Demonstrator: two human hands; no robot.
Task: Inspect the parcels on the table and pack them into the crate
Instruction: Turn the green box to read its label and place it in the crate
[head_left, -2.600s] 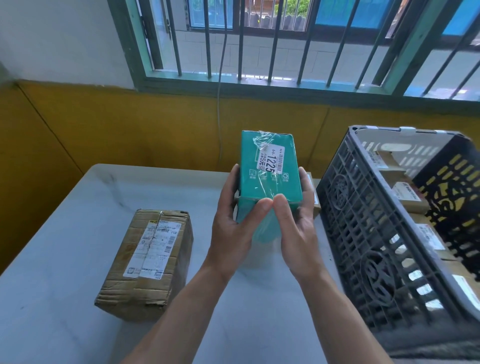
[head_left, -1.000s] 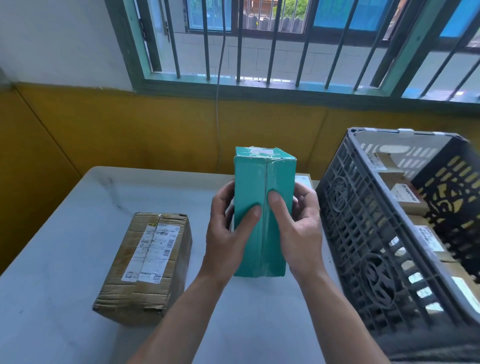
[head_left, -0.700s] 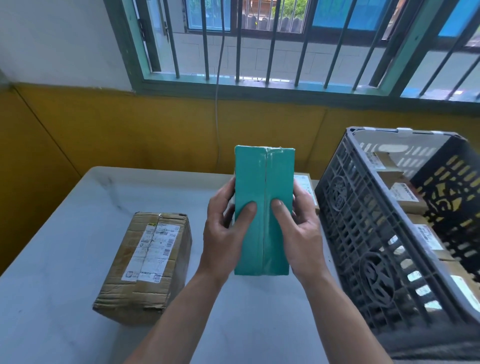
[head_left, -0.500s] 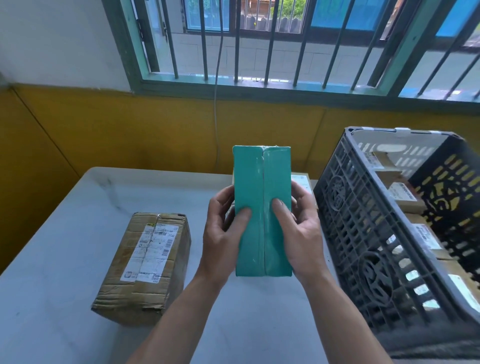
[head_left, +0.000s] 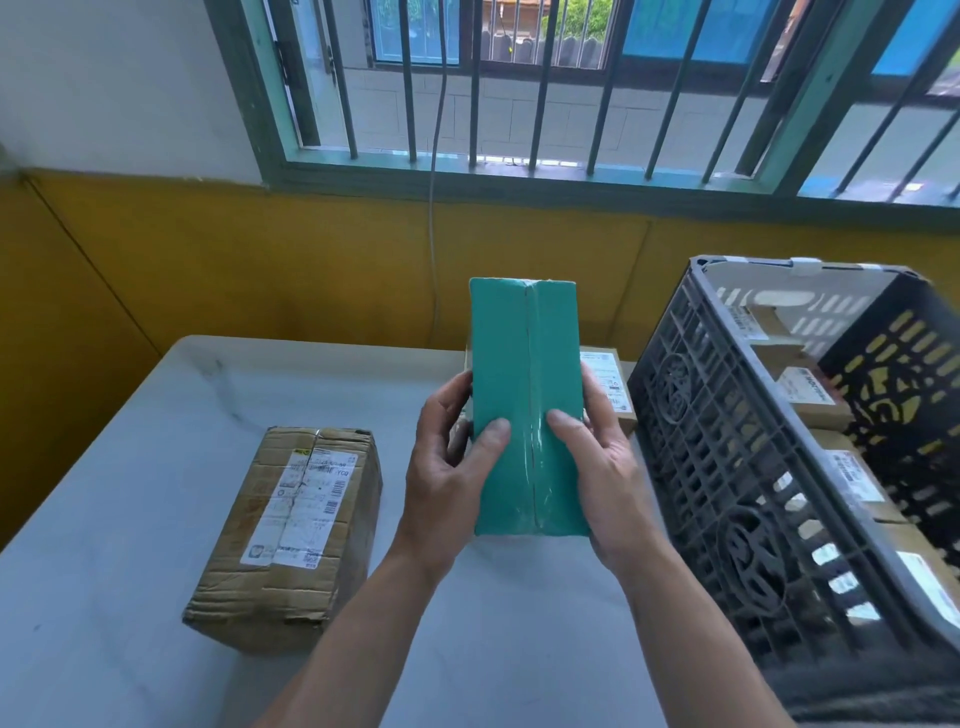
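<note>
You hold the teal parcel (head_left: 524, 405) upright above the surface (head_left: 130, 467), its taped seam running down the face toward you. Your left hand (head_left: 447, 467) and right hand (head_left: 602, 467) each have a closed grip on its sides, thumbs pressed on the front. It hangs between the crumpled cardboard box (head_left: 291, 535) and the grey crate (head_left: 737, 467), which already contains labelled parcels.
</note>
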